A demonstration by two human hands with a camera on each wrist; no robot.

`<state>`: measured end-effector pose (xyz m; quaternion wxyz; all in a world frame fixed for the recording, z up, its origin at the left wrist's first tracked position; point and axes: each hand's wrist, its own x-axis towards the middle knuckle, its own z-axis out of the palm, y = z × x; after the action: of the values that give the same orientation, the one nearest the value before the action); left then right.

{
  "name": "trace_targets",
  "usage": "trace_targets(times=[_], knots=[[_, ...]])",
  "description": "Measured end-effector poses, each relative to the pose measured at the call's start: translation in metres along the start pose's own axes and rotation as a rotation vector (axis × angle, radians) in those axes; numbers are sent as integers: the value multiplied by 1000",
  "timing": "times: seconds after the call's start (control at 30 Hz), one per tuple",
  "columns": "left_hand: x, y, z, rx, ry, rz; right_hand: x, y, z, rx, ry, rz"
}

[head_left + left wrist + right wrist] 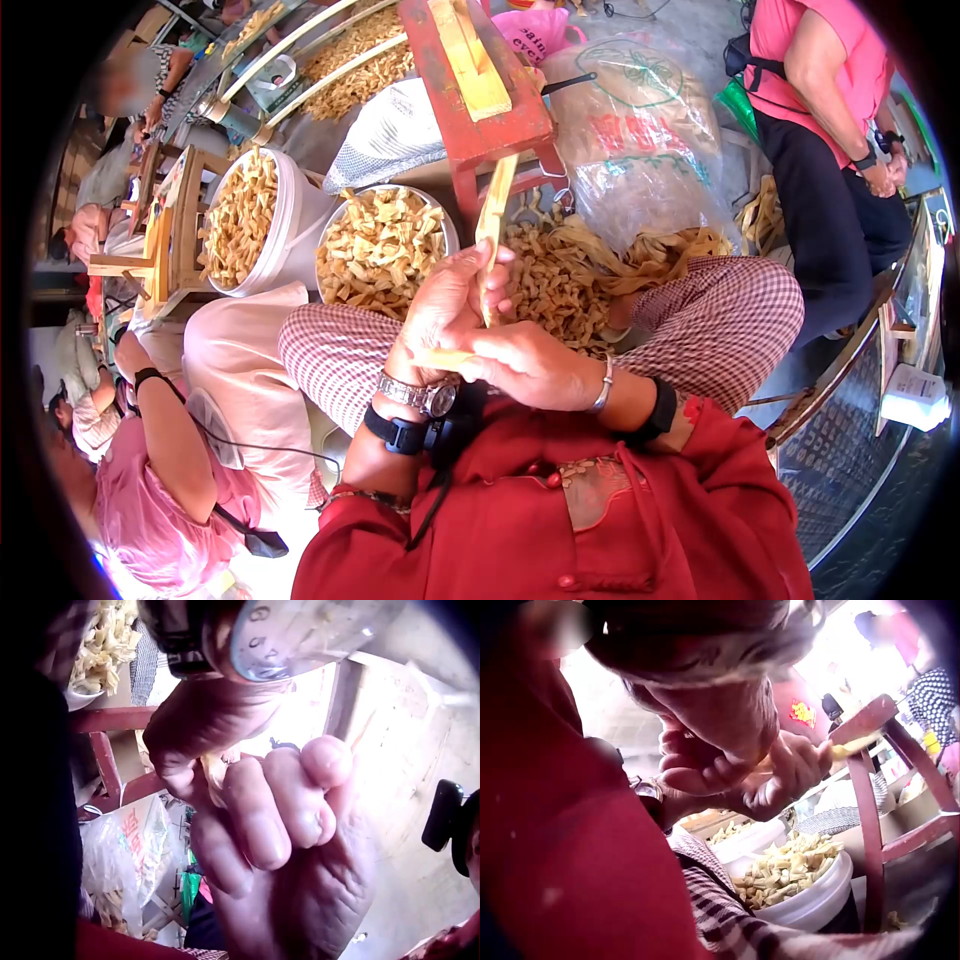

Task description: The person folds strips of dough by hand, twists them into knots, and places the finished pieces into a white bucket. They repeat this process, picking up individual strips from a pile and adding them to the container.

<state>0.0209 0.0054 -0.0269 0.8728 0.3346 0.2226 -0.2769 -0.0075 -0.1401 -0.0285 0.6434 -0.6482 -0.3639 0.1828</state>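
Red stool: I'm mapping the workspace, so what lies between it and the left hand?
In the head view, a pale strip extends from the left hand toward the red stool; whether it touches, I cannot tell.

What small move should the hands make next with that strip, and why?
Probably fold the free upper length of the flat, yellow, ribbon-like strip down toward the right hand. The left hand grips the strip while that length juts out loose, and the round white plastic bucket holds short, bunched yellow pieces that look folded or knotted.
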Motion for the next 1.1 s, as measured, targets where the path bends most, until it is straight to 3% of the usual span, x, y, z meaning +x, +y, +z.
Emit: trace_targets(times=[0.03,0.07,0.13,0.17,0.23,0.3,0.37,0.43,0.47,0.57,0.6,0.63,0.7,0.8,0.83,0.87,0.9,0.93,1.03,1.07,1.1], knots=[[-1,2,-6,-31,-46,1,-2,-4,-6,48,-8,11],[6,4,-20,-43,-104,-58,-3,-4,-7,154,117,69],[-11,-3,8,218,135,237,2,-12,-14,264,356,142],[-4,-2,-8,118,46,134,7,-15,-18,179,491,62],[-9,-4,1,192,41,171,15,8,-23,-281,665,-201],[-9,-5,-3,237,-38,179,23,19,-28,-385,718,-249],[-15,-5,1,255,-83,236,25,17,-24,-250,704,-129],[-21,-5,3,341,-116,308,26,0,-19,116,611,158],[-21,-1,-4,333,-228,332,27,14,-17,128,637,159],[-35,2,10,761,27,556,26,20,-23,87,586,187],[-39,4,10,1016,164,672,27,15,-21,75,599,219],[-38,9,14,1410,121,1194,27,9,-23,142,505,246],[-43,7,18,1463,116,1265,26,0,-33,275,316,298],[-44,4,10,1441,28,1171,22,5,-44,291,83,367],[-46,2,10,1395,63,1056,21,5,-47,323,6,419],[-50,0,11,1347,97,945,19,4,-48,224,-35,332],[-52,-1,11,1296,132,835,19,4,-44,141,38,258],[-43,-7,3,1065,110,855,18,3,-39,58,110,181],[-45,2,6,280,-201,528,16,-9,-33,-50,201,95],[-44,5,2,195,-327,475,16,-10,-32,-45,220,68],[-47,5,7,181,-322,472,15,-13,-32,-42,241,39]])
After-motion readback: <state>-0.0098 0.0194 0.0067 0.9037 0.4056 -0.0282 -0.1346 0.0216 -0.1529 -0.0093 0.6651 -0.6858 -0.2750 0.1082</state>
